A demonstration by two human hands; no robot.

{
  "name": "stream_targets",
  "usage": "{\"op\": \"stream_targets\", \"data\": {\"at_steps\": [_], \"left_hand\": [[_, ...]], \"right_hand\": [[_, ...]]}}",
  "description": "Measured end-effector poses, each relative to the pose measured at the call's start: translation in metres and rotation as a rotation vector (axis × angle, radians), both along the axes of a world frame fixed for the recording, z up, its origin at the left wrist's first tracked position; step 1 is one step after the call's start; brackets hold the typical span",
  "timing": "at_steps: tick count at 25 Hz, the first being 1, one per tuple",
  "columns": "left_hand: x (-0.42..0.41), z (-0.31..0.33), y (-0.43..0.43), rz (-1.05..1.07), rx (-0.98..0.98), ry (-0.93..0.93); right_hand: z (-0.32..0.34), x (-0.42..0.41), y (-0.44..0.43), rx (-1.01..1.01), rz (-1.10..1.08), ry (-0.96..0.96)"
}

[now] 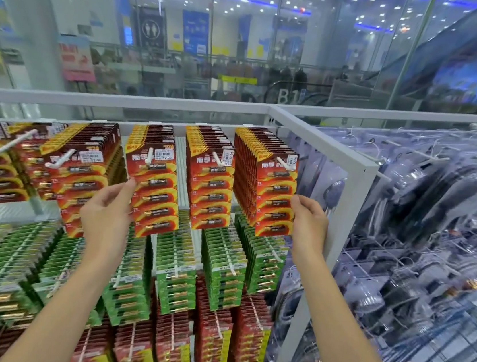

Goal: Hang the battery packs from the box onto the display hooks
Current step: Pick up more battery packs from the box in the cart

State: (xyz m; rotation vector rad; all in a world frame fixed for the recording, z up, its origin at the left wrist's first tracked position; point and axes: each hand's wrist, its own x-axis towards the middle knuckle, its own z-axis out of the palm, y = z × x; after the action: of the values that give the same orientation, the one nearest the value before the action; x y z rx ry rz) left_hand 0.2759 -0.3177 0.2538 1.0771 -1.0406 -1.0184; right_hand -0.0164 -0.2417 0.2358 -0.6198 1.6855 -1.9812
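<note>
Counting the top row of front cards from the right: white brand characters 南孚 stand on the second red pack (212, 191) and the third red pack (153, 188). A white price sticker reading 12.00 sits near the top of each of these, and also on the first red pack (275, 199) and the fourth red pack (81, 175). A small 7 marks the left edge of several battery windows. Behind the glass, large pale characters B1 (287, 97) stand beside the escalator, and a dark hanging banner (150, 29) carries a two-figure toilet pictogram. All other print is too blurred to read
</note>
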Motion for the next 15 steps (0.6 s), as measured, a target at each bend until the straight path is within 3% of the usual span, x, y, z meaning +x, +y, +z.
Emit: {"op": "stream_targets", "data": {"at_steps": [5, 9, 15], "left_hand": [[0.004, -0.048, 0.067, -0.024, 0.095, 0.0], [-0.02, -0.107, 0.11, -0.191, 0.287, -0.042], [-0.111, -0.192, 0.187, -0.542, 0.552, -0.169]], "right_hand": [[-0.029, 0.032, 0.049, 0.073, 0.086, 0.068], [-0.085, 0.046, 0.117, 0.22, 0.174, 0.046], [-0.182, 0.008, 0.26, 0.452, -0.003, -0.126]]}}
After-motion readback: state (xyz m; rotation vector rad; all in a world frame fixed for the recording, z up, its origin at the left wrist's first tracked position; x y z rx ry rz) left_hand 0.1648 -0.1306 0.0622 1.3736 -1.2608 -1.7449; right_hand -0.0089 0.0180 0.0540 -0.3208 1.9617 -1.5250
